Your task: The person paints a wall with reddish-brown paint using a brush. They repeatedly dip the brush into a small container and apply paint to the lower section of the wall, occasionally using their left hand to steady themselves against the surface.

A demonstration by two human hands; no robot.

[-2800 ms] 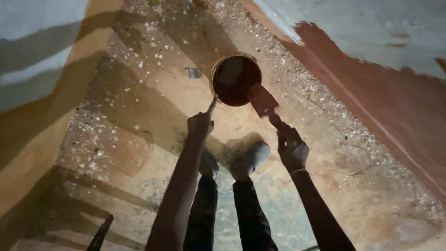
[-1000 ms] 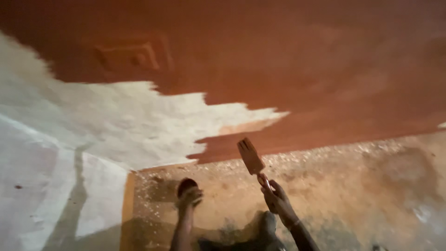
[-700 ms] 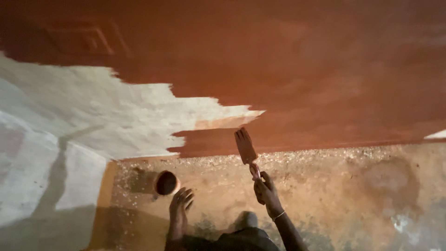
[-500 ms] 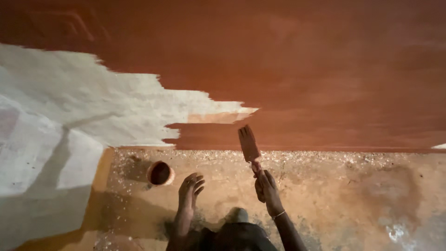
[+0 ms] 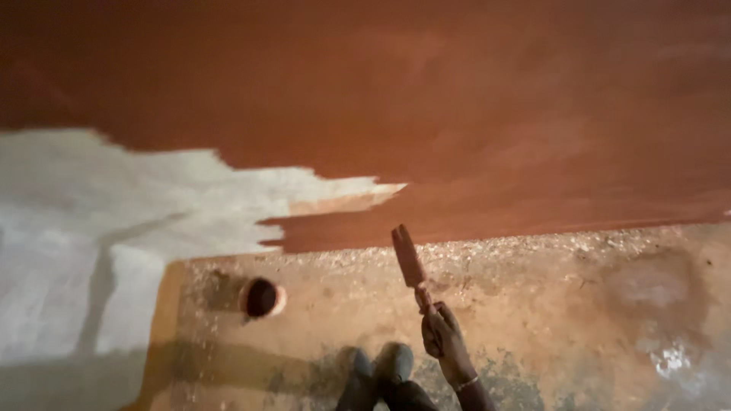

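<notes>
A small round pot (image 5: pixel 262 297) stands on the floor (image 5: pixel 579 320) near the wall (image 5: pixel 472 114). Inside it looks dark, maybe red-brown paint, but it is hard to see. The right hand (image 5: pixel 444 341) is closed around the handle of a paintbrush (image 5: pixel 410 259), whose bristles point up toward the wall's bottom edge. The left hand is out of the picture, so I cannot tell how it is
</notes>
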